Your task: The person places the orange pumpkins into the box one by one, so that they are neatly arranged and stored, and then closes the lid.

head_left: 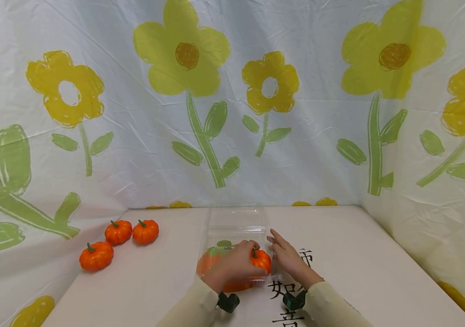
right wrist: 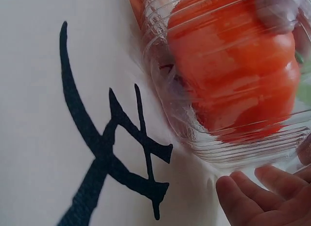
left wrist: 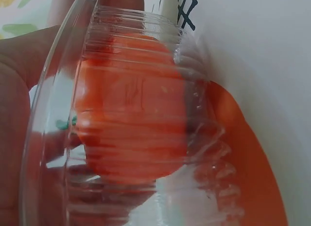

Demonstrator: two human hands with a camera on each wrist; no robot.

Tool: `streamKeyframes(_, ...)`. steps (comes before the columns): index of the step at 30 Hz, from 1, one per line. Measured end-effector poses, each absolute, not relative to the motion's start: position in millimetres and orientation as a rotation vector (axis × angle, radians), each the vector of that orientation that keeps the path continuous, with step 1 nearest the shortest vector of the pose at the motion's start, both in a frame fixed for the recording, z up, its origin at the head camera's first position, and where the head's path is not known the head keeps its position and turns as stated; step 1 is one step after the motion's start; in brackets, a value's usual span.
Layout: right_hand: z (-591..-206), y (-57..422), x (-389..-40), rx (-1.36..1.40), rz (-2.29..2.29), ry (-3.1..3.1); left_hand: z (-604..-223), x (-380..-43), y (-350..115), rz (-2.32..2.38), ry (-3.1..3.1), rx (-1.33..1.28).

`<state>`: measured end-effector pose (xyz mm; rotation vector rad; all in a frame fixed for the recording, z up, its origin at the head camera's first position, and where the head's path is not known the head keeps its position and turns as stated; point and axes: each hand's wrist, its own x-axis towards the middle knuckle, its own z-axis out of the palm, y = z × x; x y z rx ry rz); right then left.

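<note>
A small orange toy pumpkin (head_left: 262, 260) with a green stem sits low in the right part of a clear plastic clamshell box (head_left: 272, 276). My left hand (head_left: 237, 263) reaches into the box from the left and grips the pumpkin, thumb on the near side and fingers over the far side. Through the ribbed box wall, the left wrist view shows the pumpkin (left wrist: 131, 109) close up. My right hand (head_left: 289, 258) is at the box's right side, its fingers extended; in the right wrist view the fingertips (right wrist: 226, 187) come right up to the box's edge.
Three more toy pumpkins, one nearer (head_left: 96, 256) and two behind (head_left: 118, 232) (head_left: 145, 232), stand at the table's left. The box's lid (head_left: 236, 218) is raised at the back. Beneath the box, the white cloth (head_left: 167, 272) bears an orange print and black characters. Flowered curtains (head_left: 232, 136) surround the table.
</note>
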<state>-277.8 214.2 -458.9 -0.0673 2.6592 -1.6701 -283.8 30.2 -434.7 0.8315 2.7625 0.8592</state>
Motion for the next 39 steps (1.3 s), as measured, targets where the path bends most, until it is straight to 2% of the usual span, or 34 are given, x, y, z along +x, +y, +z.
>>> streamKeyframes(21,-457,212,-276,-0.060,-1.664,2.648,-437,-286,31,0.820,2.754,0.853)
streamKeyframes(39,-461,213,-278,-0.042,-1.654,2.643,-420,-281,8,0.885,2.753,0.806)
